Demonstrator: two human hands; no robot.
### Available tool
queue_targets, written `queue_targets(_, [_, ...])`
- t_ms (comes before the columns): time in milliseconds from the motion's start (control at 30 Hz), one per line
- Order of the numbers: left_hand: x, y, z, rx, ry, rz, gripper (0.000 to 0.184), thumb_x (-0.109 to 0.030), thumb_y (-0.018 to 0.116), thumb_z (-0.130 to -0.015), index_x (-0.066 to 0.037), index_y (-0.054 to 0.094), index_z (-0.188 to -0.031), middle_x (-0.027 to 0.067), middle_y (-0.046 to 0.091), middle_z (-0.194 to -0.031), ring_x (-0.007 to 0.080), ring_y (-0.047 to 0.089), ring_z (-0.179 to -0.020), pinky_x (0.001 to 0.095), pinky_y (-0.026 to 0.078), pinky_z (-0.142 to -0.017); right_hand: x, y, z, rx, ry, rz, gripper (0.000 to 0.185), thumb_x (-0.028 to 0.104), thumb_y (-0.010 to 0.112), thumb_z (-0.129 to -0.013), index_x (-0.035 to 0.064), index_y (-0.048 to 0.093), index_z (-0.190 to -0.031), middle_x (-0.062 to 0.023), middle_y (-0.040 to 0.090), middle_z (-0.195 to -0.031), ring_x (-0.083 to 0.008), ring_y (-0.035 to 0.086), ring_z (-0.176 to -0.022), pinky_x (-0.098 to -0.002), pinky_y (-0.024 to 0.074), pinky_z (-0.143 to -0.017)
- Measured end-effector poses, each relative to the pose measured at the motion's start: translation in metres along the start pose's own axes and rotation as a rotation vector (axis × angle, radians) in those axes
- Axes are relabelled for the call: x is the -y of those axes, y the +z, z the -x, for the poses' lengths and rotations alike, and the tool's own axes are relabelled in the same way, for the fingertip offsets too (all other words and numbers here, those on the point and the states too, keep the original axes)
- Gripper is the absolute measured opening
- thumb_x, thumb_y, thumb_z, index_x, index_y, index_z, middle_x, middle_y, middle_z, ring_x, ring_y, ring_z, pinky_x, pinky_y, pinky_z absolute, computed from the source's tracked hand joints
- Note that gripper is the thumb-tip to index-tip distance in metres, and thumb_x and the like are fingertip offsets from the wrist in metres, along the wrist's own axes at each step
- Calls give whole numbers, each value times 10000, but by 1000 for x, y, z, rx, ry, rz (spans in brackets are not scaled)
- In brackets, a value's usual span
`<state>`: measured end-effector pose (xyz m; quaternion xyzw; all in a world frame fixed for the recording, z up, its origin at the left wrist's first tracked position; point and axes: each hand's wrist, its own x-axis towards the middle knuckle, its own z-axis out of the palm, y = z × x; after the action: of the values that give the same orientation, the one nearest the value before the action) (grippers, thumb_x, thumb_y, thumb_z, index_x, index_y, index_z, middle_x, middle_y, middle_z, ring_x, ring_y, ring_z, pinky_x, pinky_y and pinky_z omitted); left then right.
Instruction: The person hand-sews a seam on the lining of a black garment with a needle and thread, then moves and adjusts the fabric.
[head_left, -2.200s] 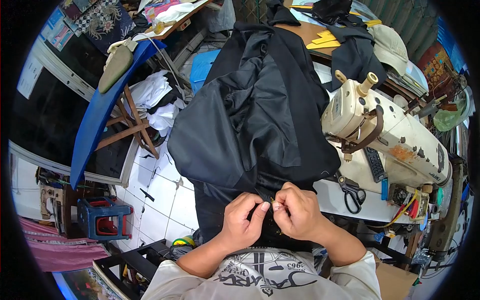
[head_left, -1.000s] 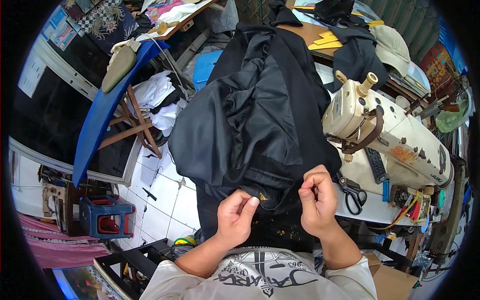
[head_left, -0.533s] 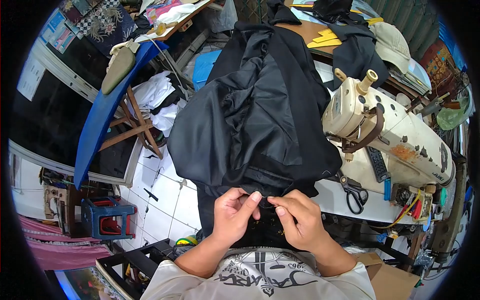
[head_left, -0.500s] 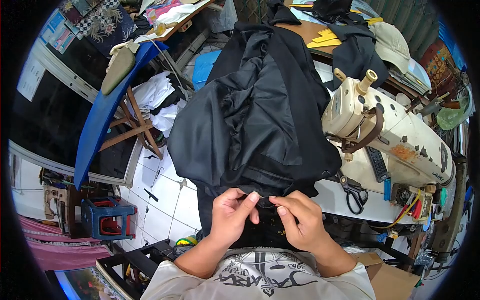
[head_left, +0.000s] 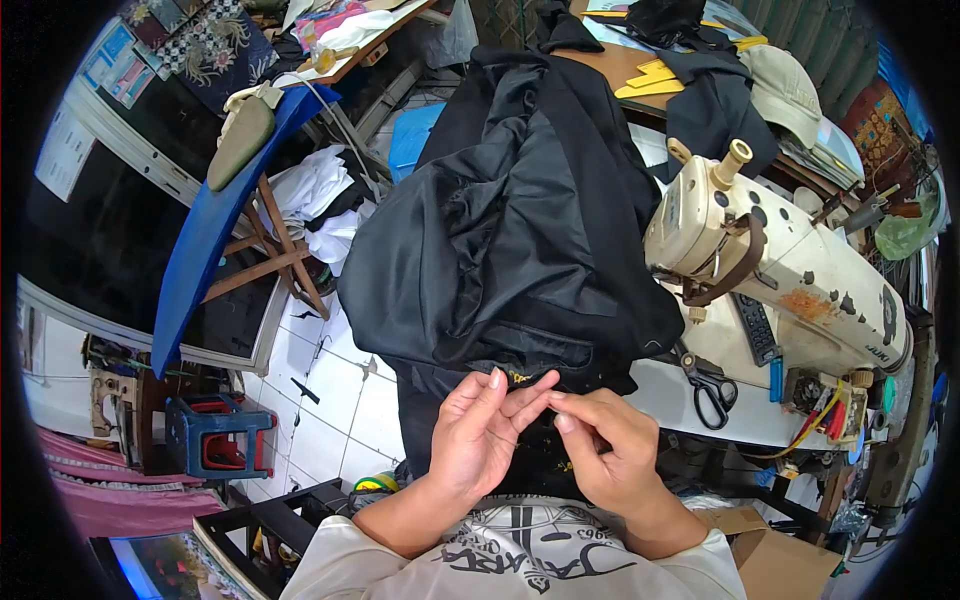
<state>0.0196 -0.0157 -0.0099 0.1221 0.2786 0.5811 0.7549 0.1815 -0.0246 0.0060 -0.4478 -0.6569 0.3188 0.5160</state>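
A black garment with a shiny lining, which looks like a jacket, lies heaped in front of me, its near edge just beyond my fingers. My left hand is palm up with its fingers apart, thumb raised, and no cloth in its grasp. Its fingertips come close to those of my right hand, where thumb and index finger are pinched together. Whatever the right pinch holds is too small to make out. Small yellow marks show on the dark cloth near my left fingertips.
At the right stands a cream sewing machine, with black scissors and a black remote control on its table. A blue ironing board and a blue stool are at the left.
My left hand has let go of the garment's edge and opened, palm up. My right hand, still pinched, has shifted slightly right and down, away from the cloth edge.
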Motion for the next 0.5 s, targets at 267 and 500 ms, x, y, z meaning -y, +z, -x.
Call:
queue_targets(267, [8, -4, 0, 61, 54, -9, 194, -148, 485, -1046, -76, 656, -989, 146, 710, -1067, 371, 605, -1200, 453, 496, -1022, -2, 9, -7, -14, -6, 49, 278, -74, 685, -820, 30, 726, -1074, -91, 656, -773, -163, 590, -592, -270, 448, -514])
queue_targets(500, [8, -4, -1, 84, 57, 1, 191, -123, 484, -1045, -49, 655, -1003, 162, 711, -1091, 361, 612, -1196, 442, 493, -1037, -3, 11, -9, -28, 3, 61, 248, -67, 687, -831, 22, 740, -1056, -99, 677, -782, -165, 592, -615, -266, 450, -540])
